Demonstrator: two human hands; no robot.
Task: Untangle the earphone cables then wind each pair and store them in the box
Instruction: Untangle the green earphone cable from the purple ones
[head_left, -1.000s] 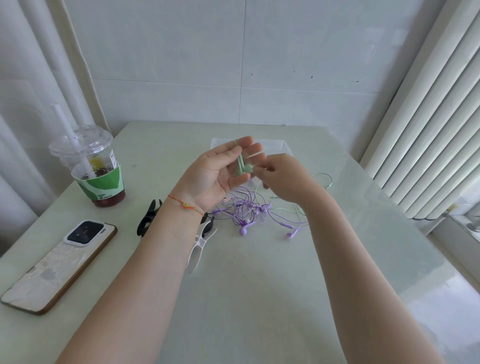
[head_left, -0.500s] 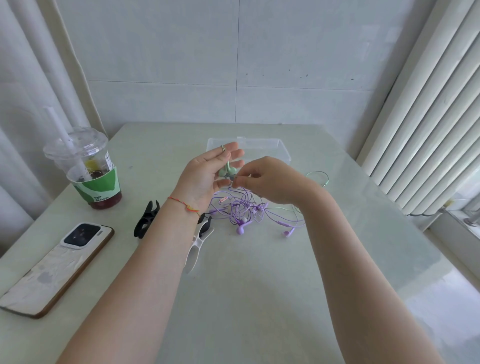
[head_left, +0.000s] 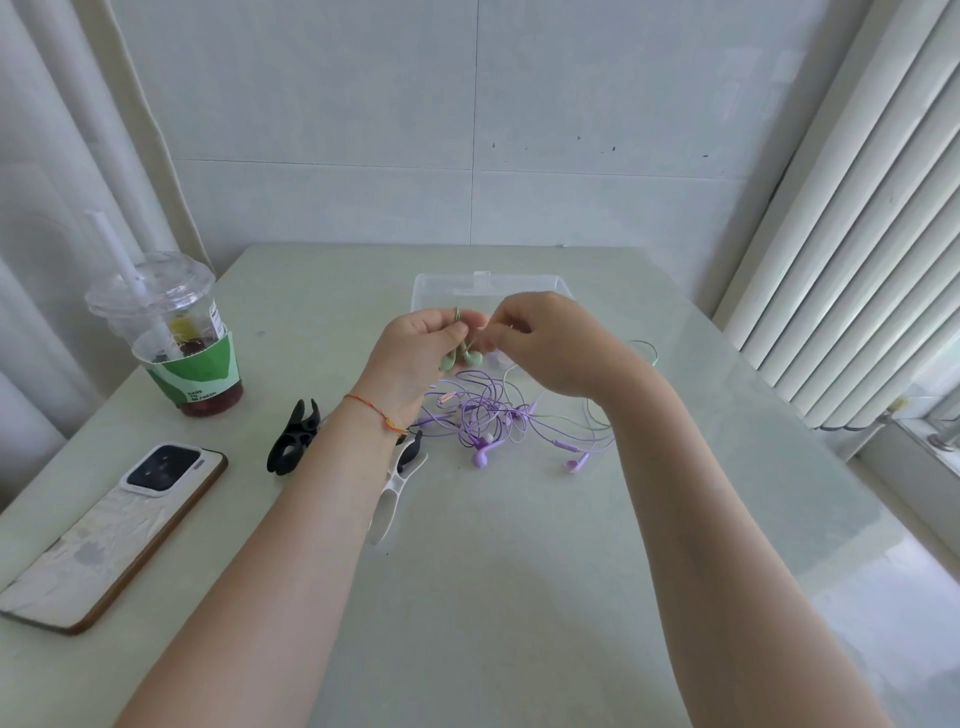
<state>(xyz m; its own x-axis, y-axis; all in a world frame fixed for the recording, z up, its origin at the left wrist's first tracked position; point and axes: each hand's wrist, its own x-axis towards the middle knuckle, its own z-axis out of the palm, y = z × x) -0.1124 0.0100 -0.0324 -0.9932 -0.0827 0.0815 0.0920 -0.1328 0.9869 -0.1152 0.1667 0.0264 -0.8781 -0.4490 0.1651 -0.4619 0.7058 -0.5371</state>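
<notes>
Left hand (head_left: 415, 353) grips green earphones (head_left: 464, 356) above tabletop (head_left: 519, 571), buds hanging below fingers. Right hand (head_left: 545, 343) pinches green cable just beside. Purple earphones (head_left: 498, 421) lie tangled under both hands. Clear box (head_left: 488, 288) behind, near far edge.

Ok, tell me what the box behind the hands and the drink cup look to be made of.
The box: clear, thin plastic by the look, since the table shows through its walls and the rim catches light. The drink cup: also clear glossy plastic, the dark drink visible through it, with a domed lid; its green sleeve looks like matte paper, though I can't be sure.
</notes>
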